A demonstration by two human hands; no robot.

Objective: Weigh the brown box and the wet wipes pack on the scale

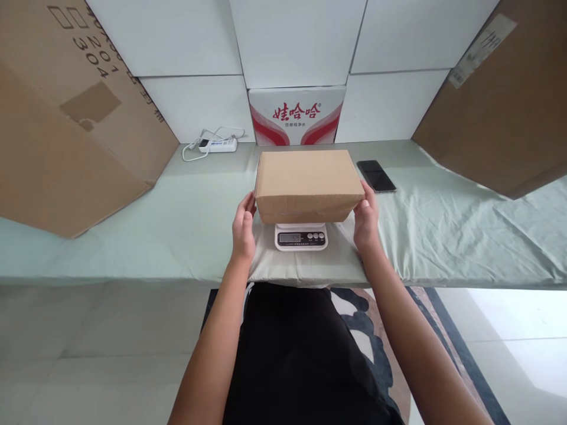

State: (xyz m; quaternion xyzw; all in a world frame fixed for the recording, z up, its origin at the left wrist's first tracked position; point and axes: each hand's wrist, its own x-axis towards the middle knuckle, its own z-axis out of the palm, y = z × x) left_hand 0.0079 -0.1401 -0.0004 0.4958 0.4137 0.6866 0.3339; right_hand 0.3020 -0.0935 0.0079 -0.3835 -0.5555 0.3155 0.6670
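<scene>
"Black clothing [292,354] is noted nearest; where is the carton [310,172] placed?"

"Over the scale [301,238]; its ends are clasped by left hand [244,229] and right hand [366,219], fingers bent, presumably for balance."

I am holding a plain brown cardboard box [309,185] at the centre of the frame, closed, its flat top facing up and one long side facing me. It is sitting over a small white scale [301,237], whose grey display [290,238] and round buttons [316,236] are showing just below the box.
</scene>
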